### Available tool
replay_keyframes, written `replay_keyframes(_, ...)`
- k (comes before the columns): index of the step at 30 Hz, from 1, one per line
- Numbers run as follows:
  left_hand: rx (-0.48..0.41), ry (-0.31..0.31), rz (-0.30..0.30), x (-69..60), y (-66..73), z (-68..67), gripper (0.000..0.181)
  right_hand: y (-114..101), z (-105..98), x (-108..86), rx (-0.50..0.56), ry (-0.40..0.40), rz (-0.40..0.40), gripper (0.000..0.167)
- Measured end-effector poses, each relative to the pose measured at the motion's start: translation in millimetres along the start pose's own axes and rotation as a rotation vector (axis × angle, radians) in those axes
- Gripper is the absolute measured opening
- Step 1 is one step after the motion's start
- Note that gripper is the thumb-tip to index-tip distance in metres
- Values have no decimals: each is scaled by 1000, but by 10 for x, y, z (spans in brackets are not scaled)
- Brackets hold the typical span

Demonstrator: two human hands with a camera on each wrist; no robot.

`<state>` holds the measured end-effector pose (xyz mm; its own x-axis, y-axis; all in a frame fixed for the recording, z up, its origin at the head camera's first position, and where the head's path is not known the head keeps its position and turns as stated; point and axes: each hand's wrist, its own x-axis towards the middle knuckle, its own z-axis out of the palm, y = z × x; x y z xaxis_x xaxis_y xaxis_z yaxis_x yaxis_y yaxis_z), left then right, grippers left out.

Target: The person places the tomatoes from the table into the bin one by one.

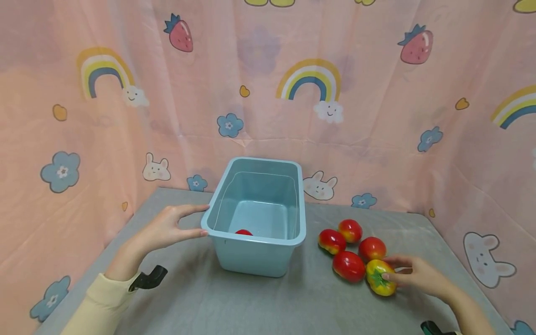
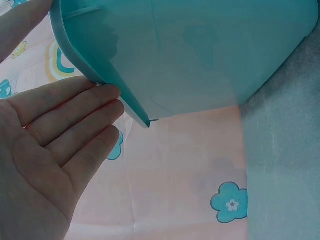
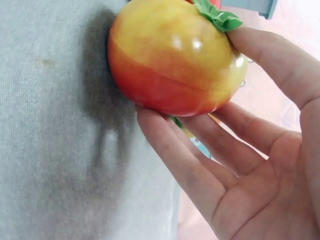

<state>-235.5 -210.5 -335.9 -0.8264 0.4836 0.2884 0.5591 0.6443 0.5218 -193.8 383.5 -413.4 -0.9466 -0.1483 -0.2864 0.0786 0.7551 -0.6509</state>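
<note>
A light blue plastic bin [image 1: 255, 256] stands upright on the grey cloth. At its left rim my left hand [image 1: 169, 228] rests fingertips and thumb against the edge. The left wrist view shows this hand's fingers [image 2: 75, 115] nearly straight along the outside of the rim. Part of a red round thing [image 1: 244, 232] shows inside the bin; the front wall hides the rest. On the right, my right hand [image 1: 414, 275] pinches a yellow-and-red toy tomato [image 1: 380, 284] with green leaves. The thumb lies by the leaves, with fingers on the opposite side [image 3: 175, 60].
Several shiny red toy tomatoes [image 1: 349, 266] lie clustered just left of my right hand, to the right of the bin. Grey cloth [image 1: 188, 298] covers the table. A pink printed curtain [image 1: 368, 153] hangs behind and along both sides.
</note>
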Motion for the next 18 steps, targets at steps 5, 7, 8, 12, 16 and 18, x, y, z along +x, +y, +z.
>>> replay_keyframes(5, -8, -3, -5, -5, -3, 5, 66, 2, -10, 6, -10, -4, -7, 57)
replay_keyframes(7, -10, -4, -5, -3, -1, 7, 66, -2, -18, 5, -13, -7, -13, 57)
replay_keyframes(8, -11, -4, -4, -2, 1, 7, 66, -6, -21, 4, -12, -7, -12, 57)
replay_keyframes(12, -10, 0, 1, -1, 5, 9, 66, -13, -25, -5, 3, -14, -5, 57)
replay_keyframes(16, -10, 1, 1, -1, 5, 10, 66, -8, -31, -30, 18, -2, -1, 58)
replay_keyframes(18, -12, 1, -1, -1, 9, 9, 66, -15, -46, -52, 14, 16, -7, 58)
